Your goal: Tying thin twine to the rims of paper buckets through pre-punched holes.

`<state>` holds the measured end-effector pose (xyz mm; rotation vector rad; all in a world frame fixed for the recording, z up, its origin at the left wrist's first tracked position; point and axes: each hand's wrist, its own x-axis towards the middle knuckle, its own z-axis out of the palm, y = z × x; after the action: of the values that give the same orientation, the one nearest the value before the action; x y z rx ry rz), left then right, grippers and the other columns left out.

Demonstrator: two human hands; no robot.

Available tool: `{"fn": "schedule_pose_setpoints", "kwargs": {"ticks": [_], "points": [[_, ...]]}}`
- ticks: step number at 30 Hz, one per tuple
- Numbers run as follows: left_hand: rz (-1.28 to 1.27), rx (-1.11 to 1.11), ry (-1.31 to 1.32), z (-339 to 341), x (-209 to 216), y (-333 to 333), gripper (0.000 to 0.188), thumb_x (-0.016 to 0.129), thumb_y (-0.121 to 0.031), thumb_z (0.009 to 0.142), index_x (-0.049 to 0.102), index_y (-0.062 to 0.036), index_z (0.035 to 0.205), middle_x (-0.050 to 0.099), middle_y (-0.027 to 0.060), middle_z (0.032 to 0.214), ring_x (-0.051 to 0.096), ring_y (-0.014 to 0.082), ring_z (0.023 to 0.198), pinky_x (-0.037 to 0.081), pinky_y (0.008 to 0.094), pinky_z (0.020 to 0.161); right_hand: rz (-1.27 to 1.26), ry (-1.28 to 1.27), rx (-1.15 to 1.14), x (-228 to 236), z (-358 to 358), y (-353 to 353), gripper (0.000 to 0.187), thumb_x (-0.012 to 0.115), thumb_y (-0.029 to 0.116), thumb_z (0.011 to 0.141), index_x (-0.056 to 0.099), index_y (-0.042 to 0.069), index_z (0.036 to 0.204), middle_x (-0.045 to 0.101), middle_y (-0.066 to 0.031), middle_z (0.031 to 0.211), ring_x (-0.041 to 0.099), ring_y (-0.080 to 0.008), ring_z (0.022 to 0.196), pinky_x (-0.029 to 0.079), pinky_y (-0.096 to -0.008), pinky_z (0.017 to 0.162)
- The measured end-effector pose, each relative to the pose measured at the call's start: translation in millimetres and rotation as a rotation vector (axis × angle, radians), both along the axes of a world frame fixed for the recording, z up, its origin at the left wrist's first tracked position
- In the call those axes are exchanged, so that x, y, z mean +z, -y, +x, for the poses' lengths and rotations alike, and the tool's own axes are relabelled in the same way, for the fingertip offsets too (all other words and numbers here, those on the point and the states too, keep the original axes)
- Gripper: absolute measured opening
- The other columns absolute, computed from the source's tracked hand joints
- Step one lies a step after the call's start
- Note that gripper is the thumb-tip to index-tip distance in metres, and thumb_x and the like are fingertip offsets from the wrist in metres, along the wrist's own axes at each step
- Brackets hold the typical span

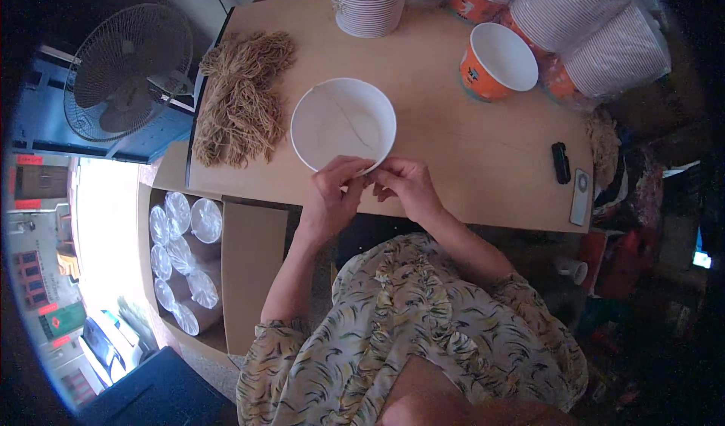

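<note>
A white paper tub (310, 128) stands near the table's front edge, its mouth facing up. One thin tan string (349, 118) runs across its mouth from the far rim toward the near rim. At that near rim my left hand (337, 188) is closed, thumb and fingers pinched together. My right hand (411, 186) meets it from the right, also pinching at the rim. The string leads to my fingertips, which hide its end. To the left of the tub lies a bundle of tan strings (243, 97).
Stacked white tubs (368, 3) stand at the back. An orange tub (491, 63) and plastic-wrapped stacks (604, 44) are at the back right. A black object (560, 163) and a pale flat object (580, 196) lie at the right edge. A cardboard box (257, 263) holds wrapped stacks; a fan (128, 71) stands left.
</note>
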<state>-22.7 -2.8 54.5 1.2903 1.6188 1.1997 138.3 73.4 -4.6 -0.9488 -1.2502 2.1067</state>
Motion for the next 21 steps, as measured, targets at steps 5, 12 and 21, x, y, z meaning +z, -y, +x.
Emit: {"fn": "schedule_pose_setpoints", "kwargs": {"ticks": [5,12,21], "points": [[-0.016,-0.026,0.074,2,8,-6,0.021,0.070,-0.006,0.089,0.071,0.0031,0.108,0.072,0.0098,0.099,0.069,0.0130,0.074,0.057,0.0270,0.062,0.308,0.063,0.005,-7,0,-3,0.017,0.070,0.017,0.092,0.073,0.000,0.094,0.072,-0.0049,0.079,0.063,-0.0078,0.065,0.052,-0.0259,0.060],[-0.117,0.012,0.242,-2,-9,-11,0.014,0.075,-0.010,0.088,0.072,-0.0003,0.098,0.072,0.0070,0.094,0.066,0.0093,0.067,0.055,0.0229,0.054,0.511,0.282,0.081,1,5,4,0.015,0.071,0.012,0.092,0.073,-0.002,0.096,0.070,-0.0006,0.081,0.062,-0.0061,0.073,0.051,-0.0244,0.065],[-0.104,0.001,0.352,-1,8,-18,0.020,0.070,-0.007,0.091,0.064,0.0016,0.109,0.070,0.0073,0.090,0.064,0.0085,0.066,0.054,0.0225,0.050,0.790,0.383,0.123,23,19,11,0.011,0.072,0.014,0.084,0.072,0.004,0.089,0.071,-0.0128,0.083,0.070,-0.0273,0.074,0.054,-0.0380,0.066]]}}
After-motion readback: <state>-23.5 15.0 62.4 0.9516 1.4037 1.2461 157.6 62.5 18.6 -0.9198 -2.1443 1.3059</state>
